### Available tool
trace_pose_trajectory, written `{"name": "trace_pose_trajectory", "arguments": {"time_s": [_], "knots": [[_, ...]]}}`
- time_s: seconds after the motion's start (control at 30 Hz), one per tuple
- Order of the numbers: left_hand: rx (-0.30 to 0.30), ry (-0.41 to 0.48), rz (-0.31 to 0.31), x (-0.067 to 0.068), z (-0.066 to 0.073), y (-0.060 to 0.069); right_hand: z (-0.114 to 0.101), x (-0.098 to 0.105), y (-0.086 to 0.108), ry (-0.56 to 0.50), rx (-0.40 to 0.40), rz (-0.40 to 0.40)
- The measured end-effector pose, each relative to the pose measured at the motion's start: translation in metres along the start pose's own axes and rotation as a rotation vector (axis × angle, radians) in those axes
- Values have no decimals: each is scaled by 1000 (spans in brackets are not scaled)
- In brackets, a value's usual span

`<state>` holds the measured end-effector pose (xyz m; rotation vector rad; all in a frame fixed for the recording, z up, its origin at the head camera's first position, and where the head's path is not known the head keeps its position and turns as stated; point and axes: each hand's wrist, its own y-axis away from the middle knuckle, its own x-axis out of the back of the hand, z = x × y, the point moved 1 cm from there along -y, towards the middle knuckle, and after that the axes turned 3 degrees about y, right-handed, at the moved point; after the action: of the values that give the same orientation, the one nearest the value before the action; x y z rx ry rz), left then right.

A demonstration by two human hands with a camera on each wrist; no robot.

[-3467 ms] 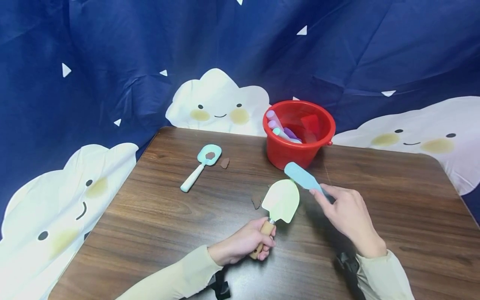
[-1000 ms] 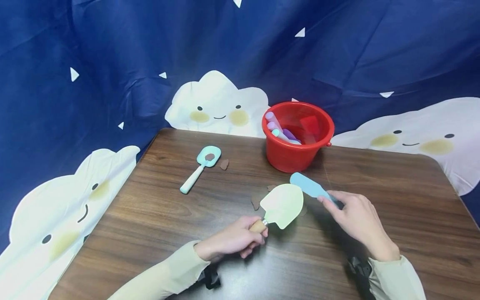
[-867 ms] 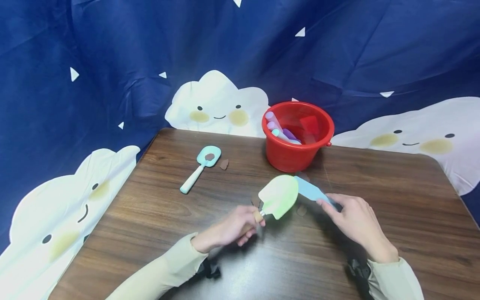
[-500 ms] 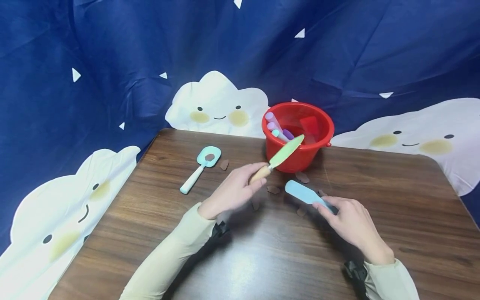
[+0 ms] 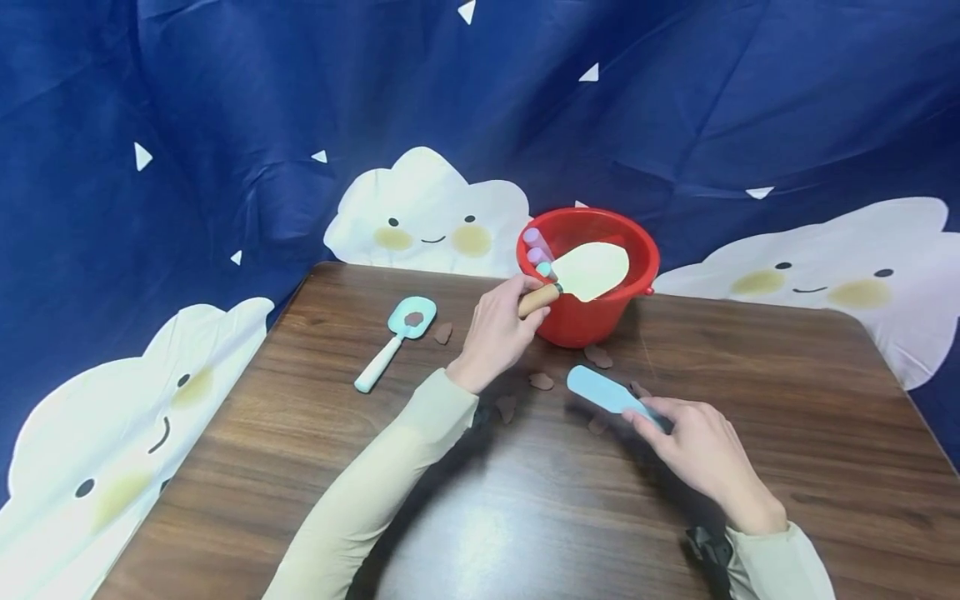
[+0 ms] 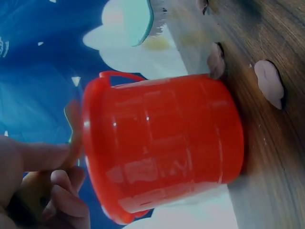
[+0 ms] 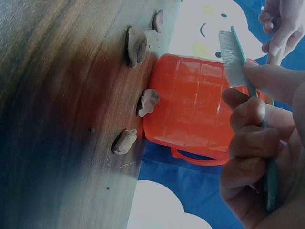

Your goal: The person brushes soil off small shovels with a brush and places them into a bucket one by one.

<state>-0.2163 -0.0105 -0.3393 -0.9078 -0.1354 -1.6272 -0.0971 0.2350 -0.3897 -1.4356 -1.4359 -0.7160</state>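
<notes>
My left hand (image 5: 497,333) grips the wooden handle of a garden trowel (image 5: 594,271). The trowel's pale green blade lies over the mouth of the red bucket (image 5: 573,321); whether it touches the rim I cannot tell. To the lower right, my right hand (image 5: 705,454) holds a light blue brush (image 5: 603,392) above the table. White bristles show on the brush (image 7: 232,57) in the right wrist view, with fingers curled round its handle. Several brown clay-like pieces (image 5: 540,381) are scattered on the table between bucket and hands.
A mint scoop (image 5: 378,364) with a brown piece in its head lies on the left of the wooden table (image 5: 262,467). Beside it is another brown piece (image 5: 442,333). Lilac and mint handles (image 5: 532,237) lean inside the bucket. A blue cloud-patterned cloth (image 5: 420,75) hangs behind.
My left hand has carried the trowel from beside the brush up and away to the bucket's mouth, turning its blade. Brown pieces beneath it are now uncovered. The brush hand has barely shifted.
</notes>
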Motion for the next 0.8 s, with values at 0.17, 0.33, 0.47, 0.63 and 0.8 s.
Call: {"name": "trace_pose_trajectory", "arguments": {"time_s": [0.17,0.33,0.47,0.63,0.8], "knots": [[36,1,5,-5,0,-8,-1,0,-1,6,-6,-20],[69,-24,8,-7,4,-15,-1,0,-2,11,-2,-23],[107,1,33,-4,4,-17,-2,-1,-3,5,9,-31],[142,81,63,10,-6,-16,-2,-2,-3,4,19,-38],[202,55,97,34,-33,-5,-1,-2,-2,13,15,-38]]}}
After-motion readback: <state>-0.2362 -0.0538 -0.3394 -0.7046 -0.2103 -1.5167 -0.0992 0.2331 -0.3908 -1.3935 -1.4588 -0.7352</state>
